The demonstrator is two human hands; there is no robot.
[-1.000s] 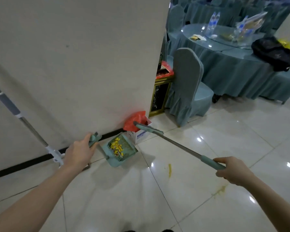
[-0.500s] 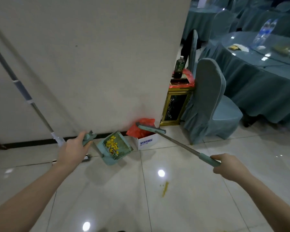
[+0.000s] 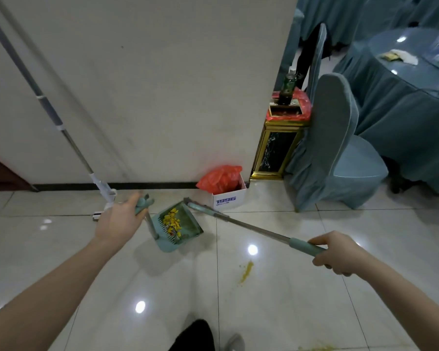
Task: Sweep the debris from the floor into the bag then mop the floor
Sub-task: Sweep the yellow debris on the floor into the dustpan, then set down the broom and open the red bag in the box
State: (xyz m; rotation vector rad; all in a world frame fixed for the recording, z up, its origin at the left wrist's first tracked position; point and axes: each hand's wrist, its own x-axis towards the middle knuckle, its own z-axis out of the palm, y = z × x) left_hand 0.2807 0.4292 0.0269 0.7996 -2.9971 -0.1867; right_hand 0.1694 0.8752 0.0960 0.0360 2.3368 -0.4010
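My left hand [image 3: 118,221] is curled round the teal grip of the dustpan [image 3: 179,225], and the pan hangs just beyond and to the right of those fingers, its short handle running down from the grip to the pan's near corner. Yellow debris [image 3: 171,222] lies inside it, close to the comb edge. The bag [image 3: 219,177], red and set in a small white box [image 3: 230,198], stands against the wall just past the pan and to its right, near but not touching. So the coming move, as I judge it, is a short carry forward and rightward from the pan to the bag's mouth, then a tip. The left hand is clearly the nearer one.

My right hand [image 3: 338,252] is wrapped round the teal end of the broom [image 3: 241,225], well to the right of the pan. The broom's long axis runs from that hand up and left, its head reaching the pan's far right corner; whether they touch I cannot tell. Both arms are stretched forward, the left wrist turned knuckles-up.

A yellow smear [image 3: 246,271] stays on the tiles nearer to me than the pan, between the two arms. The mop [image 3: 61,122] leans on the wall left of the pan, untouched.
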